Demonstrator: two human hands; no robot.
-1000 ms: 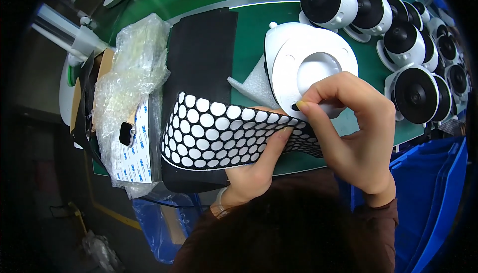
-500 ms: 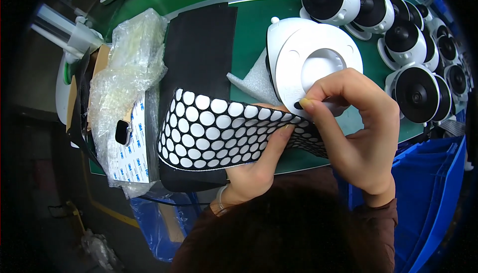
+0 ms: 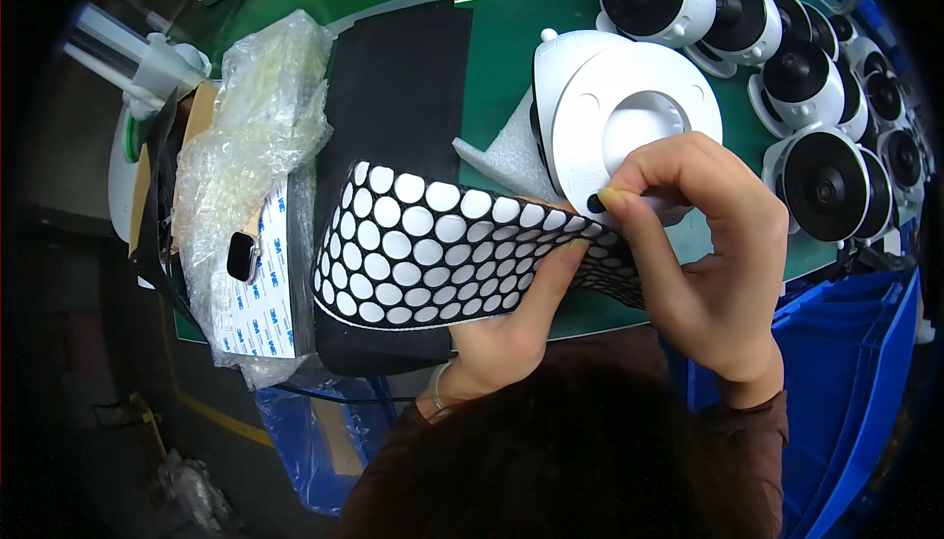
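Note:
My left hand (image 3: 511, 337) grips a curved sheet of round pads (image 3: 413, 244), its thumb on top near the right end. The sheet is black with white discs in rows. My right hand (image 3: 703, 244) has thumb and forefinger pinched on a small black round pad (image 3: 595, 204), which lies against the lower left rim of a white ring-shaped base (image 3: 580, 136). That base belongs to a white rounded camera-like device, tipped so its hollow underside faces up. White foam (image 3: 511, 155) lies under the device's left side.
Several white devices with black round fronts (image 3: 826, 183) crowd the right side. A black sheet (image 3: 393, 96) lies left of centre. Beside it are bubble wrap (image 3: 251, 126) and a stack of printed-backed sheets (image 3: 264, 308). Blue bins (image 3: 846, 382) stand below the table edge.
The pad sheet has risen slightly at its left end. The white base has shifted a little right, and more of the black pad shows at my right fingertips.

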